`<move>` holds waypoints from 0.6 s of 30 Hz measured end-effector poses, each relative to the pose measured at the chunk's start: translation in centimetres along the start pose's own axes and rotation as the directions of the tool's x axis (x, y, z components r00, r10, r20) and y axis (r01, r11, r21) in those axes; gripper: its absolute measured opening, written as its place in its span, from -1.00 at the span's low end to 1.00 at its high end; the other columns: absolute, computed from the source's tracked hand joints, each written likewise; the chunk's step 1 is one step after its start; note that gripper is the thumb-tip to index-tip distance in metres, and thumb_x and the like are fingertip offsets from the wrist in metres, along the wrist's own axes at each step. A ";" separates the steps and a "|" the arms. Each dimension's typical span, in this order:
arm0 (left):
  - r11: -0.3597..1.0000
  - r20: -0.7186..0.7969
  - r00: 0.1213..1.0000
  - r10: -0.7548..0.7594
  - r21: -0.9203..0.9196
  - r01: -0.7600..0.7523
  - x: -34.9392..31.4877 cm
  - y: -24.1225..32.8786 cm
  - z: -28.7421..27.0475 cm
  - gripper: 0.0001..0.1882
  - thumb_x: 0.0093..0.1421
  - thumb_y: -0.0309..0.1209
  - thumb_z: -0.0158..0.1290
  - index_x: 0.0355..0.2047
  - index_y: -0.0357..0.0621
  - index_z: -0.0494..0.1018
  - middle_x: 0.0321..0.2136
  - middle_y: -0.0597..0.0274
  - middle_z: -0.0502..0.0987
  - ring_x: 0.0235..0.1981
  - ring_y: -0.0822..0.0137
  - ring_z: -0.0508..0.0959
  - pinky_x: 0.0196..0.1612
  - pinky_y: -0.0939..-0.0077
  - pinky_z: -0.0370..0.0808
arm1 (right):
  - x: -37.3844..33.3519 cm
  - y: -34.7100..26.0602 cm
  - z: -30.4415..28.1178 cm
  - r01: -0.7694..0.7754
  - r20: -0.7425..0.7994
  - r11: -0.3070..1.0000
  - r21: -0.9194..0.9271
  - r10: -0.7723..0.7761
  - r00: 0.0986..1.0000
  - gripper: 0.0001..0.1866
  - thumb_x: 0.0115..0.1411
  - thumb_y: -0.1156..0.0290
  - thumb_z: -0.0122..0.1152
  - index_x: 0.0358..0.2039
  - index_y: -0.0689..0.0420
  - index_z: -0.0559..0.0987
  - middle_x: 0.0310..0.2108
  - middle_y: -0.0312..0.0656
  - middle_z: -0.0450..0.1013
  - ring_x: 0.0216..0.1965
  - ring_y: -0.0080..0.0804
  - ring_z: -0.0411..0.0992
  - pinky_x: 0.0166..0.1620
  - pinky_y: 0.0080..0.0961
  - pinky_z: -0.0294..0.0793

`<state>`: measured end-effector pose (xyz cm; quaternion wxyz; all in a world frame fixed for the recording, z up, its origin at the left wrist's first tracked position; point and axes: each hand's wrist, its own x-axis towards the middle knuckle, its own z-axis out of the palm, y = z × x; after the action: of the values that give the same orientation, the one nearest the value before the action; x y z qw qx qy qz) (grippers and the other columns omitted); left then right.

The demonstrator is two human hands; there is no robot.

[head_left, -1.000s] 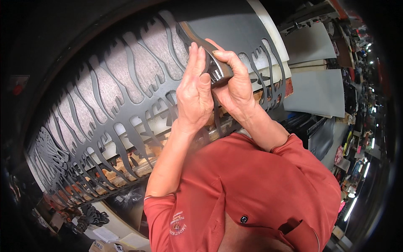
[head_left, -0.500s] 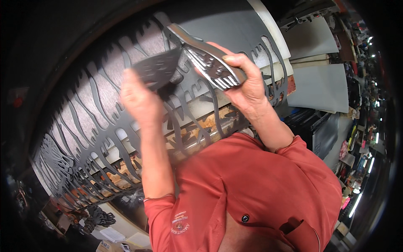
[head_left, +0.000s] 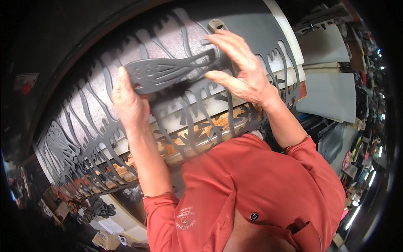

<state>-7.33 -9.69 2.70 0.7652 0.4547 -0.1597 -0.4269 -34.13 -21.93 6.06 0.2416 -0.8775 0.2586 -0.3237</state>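
Note:
My left hand (head_left: 129,103) grips the broad end of a dark grey shoe sole (head_left: 157,75), a flat rubber-like piece with raised ribs and round marks. It is held tilted above the cut sheet. My right hand (head_left: 245,71) is open, thumb and fingers spread around the sole's narrow end. Whether it touches that end I cannot tell. Beyond the right fingers, the end of a metal cutting die (head_left: 217,26) shows; the hand hides most of it. Under both hands lies a dark grey sheet (head_left: 111,138) with cut-out openings, leaving wavy strips.
A pale board (head_left: 279,31) lies beneath the sheet. Dark scraps (head_left: 201,126) litter the brown ledge nearest me. Light panels (head_left: 327,96) stand at the right, with crowded shelves beyond. Papers and a box (head_left: 105,240) sit at lower left. A dark machine body rises along the far side.
My right hand has let go of the cutting die, which now rests on the far part of the sheet. The sole in my left hand has turned and shows its ribbed face.

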 end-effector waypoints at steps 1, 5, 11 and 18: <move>1.000 0.055 0.998 -0.005 0.008 0.004 -0.2 0.0 0.7 -0.70 0.54 -0.21 0.03 -0.10 -0.21 0.59 -0.23 0.15 0.70 -0.27 0.29 0.72 -0.12 0.29 0.73 | 0.8 -0.2 0.5 0.031 0.045 0.998 0.063 -0.034 0.998 -0.44 0.18 0.22 0.55 0.11 0.25 0.62 0.01 0.02 0.59 0.12 -0.08 0.51 0.17 -0.21 0.50; 0.966 0.025 0.998 -0.052 -0.253 0.056 -3.1 -0.8 2.5 -0.73 0.51 -0.28 0.08 0.09 -0.15 0.48 -0.01 0.12 0.63 -0.07 0.27 0.67 0.00 0.30 0.67 | 1.5 -3.1 2.8 -0.312 0.269 0.839 0.445 0.207 0.941 -0.83 0.31 0.44 0.41 -0.22 0.30 0.69 -0.41 -0.20 0.59 -0.43 -0.51 0.51 -0.37 -0.50 0.45; 0.934 0.011 0.998 -0.054 -0.354 0.055 -5.5 -1.9 2.5 -0.70 0.38 -0.51 0.21 0.08 -0.23 0.45 -0.12 0.28 0.62 -0.16 0.43 0.67 -0.03 0.42 0.67 | 0.2 -5.8 5.0 -0.508 0.397 0.727 0.462 0.343 0.851 -0.88 0.35 0.47 0.37 -0.23 0.28 0.68 -0.49 -0.39 0.55 -0.45 -0.71 0.40 -0.35 -0.63 0.40; 0.864 -0.295 0.917 0.270 0.495 -0.095 -2.7 7.7 -7.9 -0.56 0.28 -0.30 0.37 0.04 -0.19 0.46 -0.15 0.18 0.64 -0.18 0.37 0.64 -0.02 0.42 0.61 | -0.1 -4.5 3.2 -0.039 0.083 0.991 0.126 0.029 0.996 -0.77 0.17 0.55 0.47 -0.16 0.25 0.66 -0.17 -0.11 0.60 -0.15 -0.27 0.57 -0.03 -0.37 0.56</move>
<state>0.02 -1.37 5.24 0.6850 0.6786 -0.1611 -0.2107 -30.64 -17.71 6.53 0.3130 -0.8682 0.2423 -0.2993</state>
